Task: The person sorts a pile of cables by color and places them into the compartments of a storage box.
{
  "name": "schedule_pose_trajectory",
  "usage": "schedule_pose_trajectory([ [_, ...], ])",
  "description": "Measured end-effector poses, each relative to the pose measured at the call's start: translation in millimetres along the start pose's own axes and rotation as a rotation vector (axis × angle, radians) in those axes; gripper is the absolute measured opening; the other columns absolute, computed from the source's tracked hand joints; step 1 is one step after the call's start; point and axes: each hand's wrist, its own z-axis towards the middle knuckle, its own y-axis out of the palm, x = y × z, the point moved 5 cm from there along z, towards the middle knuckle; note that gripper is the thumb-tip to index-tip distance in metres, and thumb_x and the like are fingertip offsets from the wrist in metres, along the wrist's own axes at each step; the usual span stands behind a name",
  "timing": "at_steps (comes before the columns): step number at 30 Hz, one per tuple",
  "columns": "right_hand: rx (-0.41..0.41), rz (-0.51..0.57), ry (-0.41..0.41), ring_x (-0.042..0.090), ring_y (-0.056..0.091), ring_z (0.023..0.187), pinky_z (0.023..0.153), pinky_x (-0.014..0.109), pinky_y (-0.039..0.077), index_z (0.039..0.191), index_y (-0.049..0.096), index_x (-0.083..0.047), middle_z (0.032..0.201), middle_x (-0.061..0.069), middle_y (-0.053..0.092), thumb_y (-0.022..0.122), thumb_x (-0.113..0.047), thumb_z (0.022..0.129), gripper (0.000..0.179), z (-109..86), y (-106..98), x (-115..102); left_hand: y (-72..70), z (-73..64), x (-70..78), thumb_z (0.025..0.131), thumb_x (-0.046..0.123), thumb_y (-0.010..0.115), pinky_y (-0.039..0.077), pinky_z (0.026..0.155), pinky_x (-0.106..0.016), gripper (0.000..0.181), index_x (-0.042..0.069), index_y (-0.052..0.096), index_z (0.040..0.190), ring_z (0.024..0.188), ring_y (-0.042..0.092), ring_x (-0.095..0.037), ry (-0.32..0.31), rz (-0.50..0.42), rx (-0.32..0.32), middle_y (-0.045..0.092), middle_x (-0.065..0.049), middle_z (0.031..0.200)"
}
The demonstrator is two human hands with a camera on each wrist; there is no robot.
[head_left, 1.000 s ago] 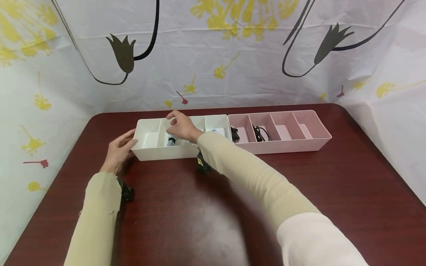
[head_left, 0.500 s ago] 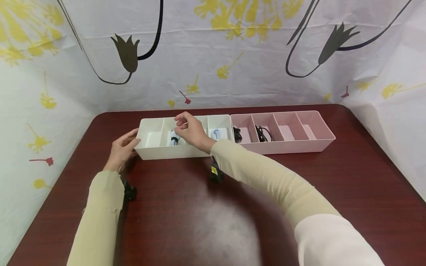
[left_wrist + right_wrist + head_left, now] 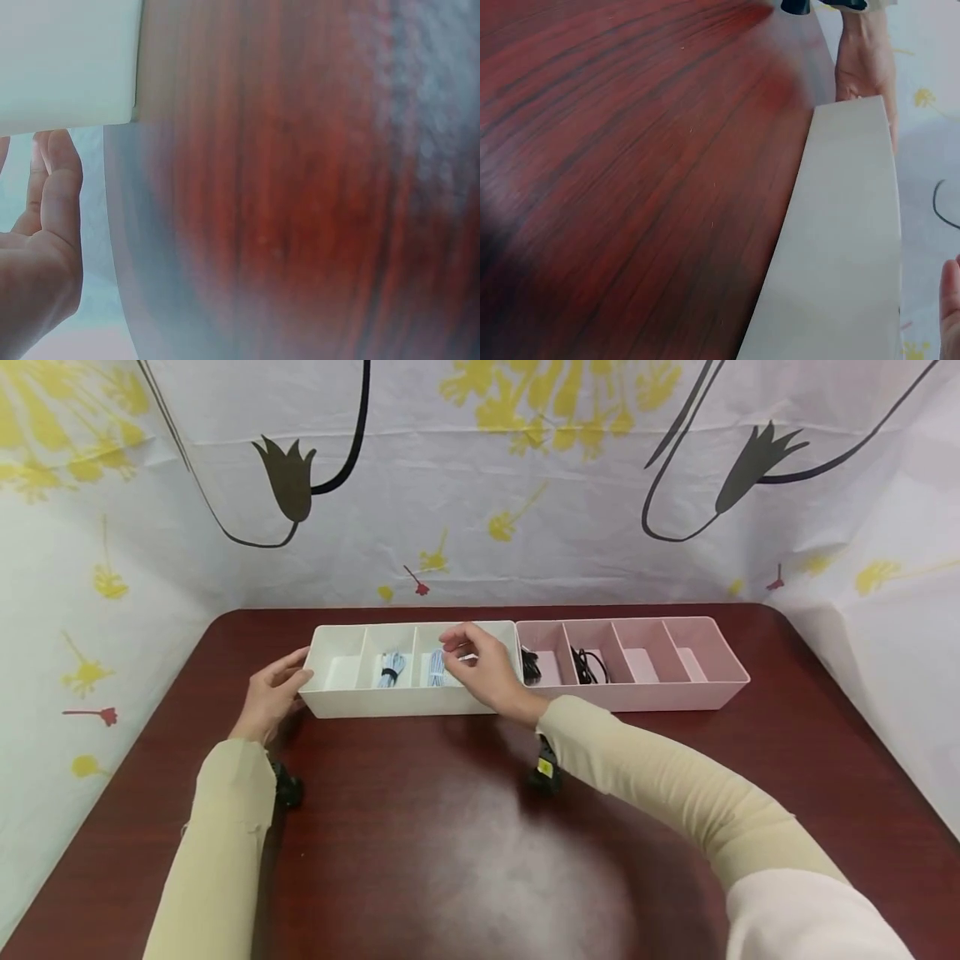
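Observation:
In the head view, a white divided organizer box (image 3: pixel 375 702) stands on the table. My left hand (image 3: pixel 270 693) rests against its left end, thumb by the front corner. The left wrist view shows that hand's fingers (image 3: pixel 61 195) at the box's end. My right hand (image 3: pixel 487 668) hovers over the box's right part, fingers loosely bent, nothing visible in them. A pale cable bundle with a black tie (image 3: pixel 392 668) lies in the second compartment. Another pale cable bundle (image 3: pixel 437 668) lies in the third, partly covered by my right hand, which also hides much of the fourth.
A pink divided organizer box (image 3: pixel 637 696) adjoins the white one on the right. It holds a black cable (image 3: pixel 531 667) in its first compartment and another black cable (image 3: pixel 588 667) in its second. Behind the dark red table (image 3: pixel 420 827) hangs a patterned white cloth (image 3: pixel 405 485).
My right hand has moved right along the white box, from above the second compartment to the third and fourth, uncovering the pale cable bundles. My left hand stays at the box's end.

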Motion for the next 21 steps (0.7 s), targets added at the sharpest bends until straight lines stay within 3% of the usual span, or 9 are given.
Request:
schedule_pose_trajectory([
  [5,0.037,-0.021,-0.024,0.020,0.057,0.080,0.069,0.029,0.047,0.097,0.057,0.004,0.090,0.015,0.057,0.053,0.003,0.083,0.014,-6.6,-26,0,-1.3,1.0,1.1,0.089,0.033,0.051,0.045,0.071,-0.021,0.051,0.022,0.036,0.137,0.093,0.050,-0.012,-0.002,0.020,-0.006,0.038,-0.015,0.130],
  [10,0.081,-0.033,-0.027,0.021,0.056,0.079,0.067,0.023,0.046,0.097,0.055,0.009,0.090,0.021,0.057,0.053,0.006,0.083,0.014,-14.4,-54,-6,-1.4,2.9,1.5,0.089,0.031,0.051,0.045,0.070,-0.020,0.050,0.022,0.037,0.137,0.096,0.049,-0.014,0.015,0.018,-0.008,0.039,-0.015,0.129],
  [15,0.110,-0.065,0.003,0.024,0.054,0.078,0.067,0.018,0.043,0.098,0.054,0.013,0.090,0.025,0.055,0.051,0.008,0.084,0.015,-24.7,-75,-19,-0.9,3.1,0.5,0.089,0.032,0.051,0.045,0.071,-0.021,0.050,0.023,0.038,0.136,0.096,0.049,-0.013,0.013,0.020,-0.010,0.039,-0.015,0.129],
  [21,0.159,-0.107,0.037,0.027,0.053,0.080,0.069,0.016,0.041,0.096,0.053,0.014,0.091,0.026,0.055,0.050,0.009,0.083,0.015,-30.0,-93,-18,0.8,1.1,-2.3,0.088,0.036,0.052,0.045,0.070,-0.018,0.051,0.026,0.038,0.136,0.099,0.048,-0.014,0.001,-0.002,-0.014,0.038,-0.014,0.131],
])
